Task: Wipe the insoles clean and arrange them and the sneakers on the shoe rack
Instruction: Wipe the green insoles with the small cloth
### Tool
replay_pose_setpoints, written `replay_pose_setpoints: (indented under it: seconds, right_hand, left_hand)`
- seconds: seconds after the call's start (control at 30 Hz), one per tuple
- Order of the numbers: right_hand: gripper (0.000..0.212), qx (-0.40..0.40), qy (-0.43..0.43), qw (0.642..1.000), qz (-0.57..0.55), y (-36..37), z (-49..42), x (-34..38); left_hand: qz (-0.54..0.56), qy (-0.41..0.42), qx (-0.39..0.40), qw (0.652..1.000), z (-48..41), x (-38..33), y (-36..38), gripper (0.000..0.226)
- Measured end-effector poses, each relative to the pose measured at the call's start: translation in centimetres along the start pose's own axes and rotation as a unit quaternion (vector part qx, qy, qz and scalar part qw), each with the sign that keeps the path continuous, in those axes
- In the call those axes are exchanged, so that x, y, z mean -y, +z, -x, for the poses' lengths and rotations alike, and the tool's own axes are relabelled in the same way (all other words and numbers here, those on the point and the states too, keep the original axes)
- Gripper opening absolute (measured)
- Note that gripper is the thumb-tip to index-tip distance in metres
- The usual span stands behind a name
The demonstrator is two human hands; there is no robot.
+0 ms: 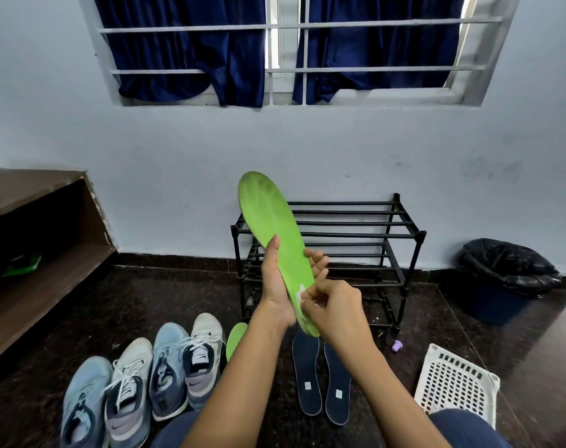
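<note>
Gripping green insole (pixel 268 218) upright, left hand (pixel 277 286) fingers curled round it | right hand (pixel 336 308) fingers pinch white wipe (pixel 300 294) at heel | sneakers (pixel 197 367) show swoosh logos | navy insoles (pixel 307 376): white labels unreadable

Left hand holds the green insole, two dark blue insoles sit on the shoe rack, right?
No: the head view shows the dark blue insoles on the floor, not on the shoe rack. The left hand does hold the green insole.
</note>
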State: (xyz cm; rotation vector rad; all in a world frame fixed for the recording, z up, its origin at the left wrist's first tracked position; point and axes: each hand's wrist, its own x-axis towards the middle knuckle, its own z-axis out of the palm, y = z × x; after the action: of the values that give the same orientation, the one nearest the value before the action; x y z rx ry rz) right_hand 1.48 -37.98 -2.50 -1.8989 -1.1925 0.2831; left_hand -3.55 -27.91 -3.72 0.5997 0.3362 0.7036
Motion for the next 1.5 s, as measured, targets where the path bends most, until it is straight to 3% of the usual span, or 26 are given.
replay_pose_setpoints:
  seconds: [0.1, 0.2, 0.4, 0.6, 0.77, 0.97, 1.1, 1.3, 1.37, 1.5]
  right_hand:
    - [0.005, 0.053, -0.004, 0.996, -0.074, -0.1, 0.3, 0.3]
    - [0.007, 0.057, -0.009, 0.989, -0.140, -0.3, 0.4, 0.6]
    - [0.007, -0.024, -0.021, 0.984, -0.176, -0.6, -0.3, 0.4]
    - [0.005, -0.106, -0.019, 0.991, -0.082, -0.5, -0.7, -0.1]
    - [0.010, -0.044, 0.000, 0.998, 0.051, -0.2, -0.2, -0.1]
    - [0.004, 0.071, -0.017, 0.996, -0.055, -0.3, 1.1, 0.7]
    - [0.008, 0.035, -0.016, 0.987, -0.155, -0.4, 1.2, 1.1]
    - [0.009, -0.072, -0.021, 0.979, -0.188, -0.4, 0.3, 0.7]
    - [0.009, -0.060, -0.020, 0.981, -0.181, -0.7, 0.2, 0.7]
    - [0.007, 0.037, -0.034, 0.993, -0.111, -1.3, 0.4, 0.6]
  left_hand:
    - [0.012, 0.016, 0.003, 1.000, -0.1, -0.8, -0.4, 0.060]
    - [0.023, 0.001, 0.001, 1.000, -0.1, -0.9, -0.3, 0.061]
    - [-0.001, -0.050, 0.006, 0.999, 0.8, 0.8, 1.0, 0.059]
    - [-0.015, -0.065, 0.027, 0.997, 1.4, 1.2, 1.4, 0.058]
    - [0.003, -0.022, 0.047, 0.999, 1.0, 0.2, 0.8, 0.059]
    - [0.019, 0.039, 0.042, 0.998, 0.4, -1.7, -0.1, 0.062]
    - [0.009, 0.023, 0.046, 0.999, 0.3, -1.2, 0.4, 0.059]
    - [-0.011, -0.027, 0.036, 0.999, 1.0, 1.1, 1.5, 0.056]
    - [-0.016, -0.034, 0.036, 0.999, 1.4, 1.2, 1.5, 0.055]
    - [0.014, -0.030, 0.036, 0.999, 1.5, 0.3, 1.0, 0.054]
